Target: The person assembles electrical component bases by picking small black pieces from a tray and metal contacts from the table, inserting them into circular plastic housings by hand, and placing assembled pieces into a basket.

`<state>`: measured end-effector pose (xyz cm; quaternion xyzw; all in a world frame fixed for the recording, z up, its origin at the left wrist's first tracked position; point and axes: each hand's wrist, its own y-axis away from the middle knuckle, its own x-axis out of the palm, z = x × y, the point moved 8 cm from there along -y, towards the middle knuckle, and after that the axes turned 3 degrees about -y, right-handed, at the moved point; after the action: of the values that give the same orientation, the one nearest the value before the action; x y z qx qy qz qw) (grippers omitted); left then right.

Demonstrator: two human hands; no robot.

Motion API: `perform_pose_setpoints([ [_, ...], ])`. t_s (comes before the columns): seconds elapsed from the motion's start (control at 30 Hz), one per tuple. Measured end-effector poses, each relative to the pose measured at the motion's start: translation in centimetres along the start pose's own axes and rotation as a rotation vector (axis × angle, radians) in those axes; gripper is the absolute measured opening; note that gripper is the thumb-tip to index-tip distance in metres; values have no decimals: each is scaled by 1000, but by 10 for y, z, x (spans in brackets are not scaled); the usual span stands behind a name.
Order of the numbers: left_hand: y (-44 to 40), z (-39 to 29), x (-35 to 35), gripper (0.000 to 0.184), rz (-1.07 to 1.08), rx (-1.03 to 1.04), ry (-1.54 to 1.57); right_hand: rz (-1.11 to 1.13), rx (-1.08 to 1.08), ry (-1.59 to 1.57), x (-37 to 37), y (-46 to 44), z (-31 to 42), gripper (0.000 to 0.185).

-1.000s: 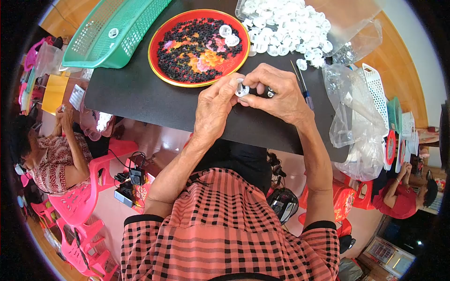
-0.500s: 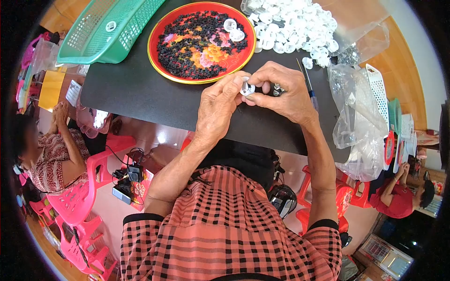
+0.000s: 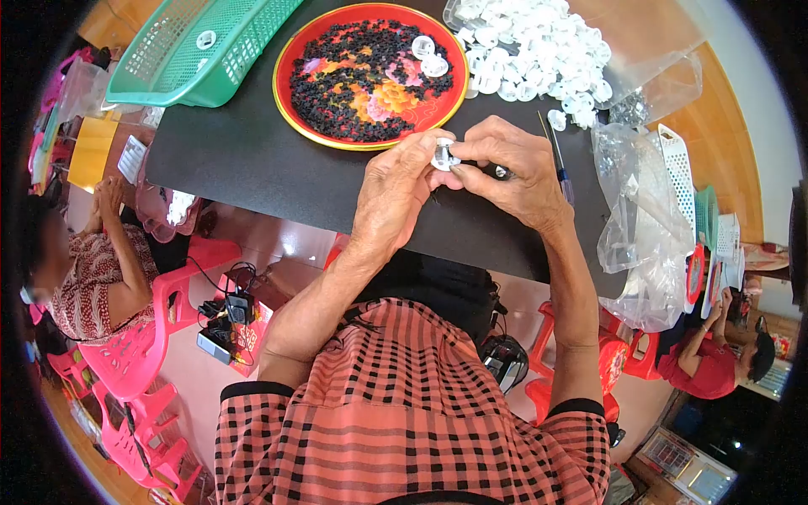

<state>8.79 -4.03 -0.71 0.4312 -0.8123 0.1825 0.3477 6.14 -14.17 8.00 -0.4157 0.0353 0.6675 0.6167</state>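
Observation:
A small white round plastic part (image 3: pixel 443 155) with a slot in its middle is held up over the near side of the table. My left hand (image 3: pixel 394 189) grips its left side between thumb and fingers. From the right, my right hand (image 3: pixel 515 172) pinches at the part's edge with thumb and forefinger. A small shiny metal piece (image 3: pixel 502 172) shows among the curled fingers of my right hand; its shape is partly hidden. Just beyond the hands lies a red round tray (image 3: pixel 284 108) with a floral print, holding many small black pieces and a few white round parts.
White parts (image 3: pixel 539 55) are heaped at the back right. A screwdriver (image 3: pixel 562 172) lies right of my right hand, beside clear plastic bags (image 3: pixel 635 219). A green basket (image 3: pixel 160 88) stands back left on the dark table (image 3: pixel 219 160). Other people sit at left and right.
The white part has turned slightly between my fingers, and its slot shows more. My right fingers have shifted a little, with less of the metal showing. The whole view has moved slightly.

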Motion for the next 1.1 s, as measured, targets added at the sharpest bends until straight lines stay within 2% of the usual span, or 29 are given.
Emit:
perform_pose_setpoints([
  [0.17,0,-1,2,33,-24,7,-47,26,-15,24,-1,0,0,16],
  [0.23,0,-2,5,34,2,20,-66,-106,6,-87,-9,1,-8,14],
  [0.37,2,-3,10,37,42,28,-69,-302,66,47,-26,5,-8,13],
  [0.47,7,-10,15,35,75,-7,-78,-348,-3,182,-27,4,2,15],
  [0.53,13,-43,24,31,51,7,-126,-328,-50,205,-23,3,4,17],
  [0.6,14,-102,29,28,56,216,-425,-331,-66,195,-19,1,5,18],
  [0.63,15,-147,35,27,-34,301,-909,-307,-54,203,-18,1,5,16],
  [0.67,10,-175,23,28,-98,514,-876,-286,-30,218,-18,4,4,14],
  [0.73,6,-237,22,27,-194,850,-1146,-285,-1,243,-21,4,5,13],
  [0.77,2,-258,19,25,-251,918,-1315,-300,10,224,-22,4,4,12],
  [0.83,-21,-284,-19,25,-426,848,-1507,-327,17,204,-26,6,0,11],
  [0.9,-38,-297,-51,25,-482,857,-1791,-373,49,170,-30,7,-3,9],
  [1.0,-49,-289,-81,27,-435,816,-1971,-460,123,58,-36,13,-18,9],
  [1.1,-51,-275,-96,27,-407,713,-2007,-556,240,-98,-44,20,-31,12],
])
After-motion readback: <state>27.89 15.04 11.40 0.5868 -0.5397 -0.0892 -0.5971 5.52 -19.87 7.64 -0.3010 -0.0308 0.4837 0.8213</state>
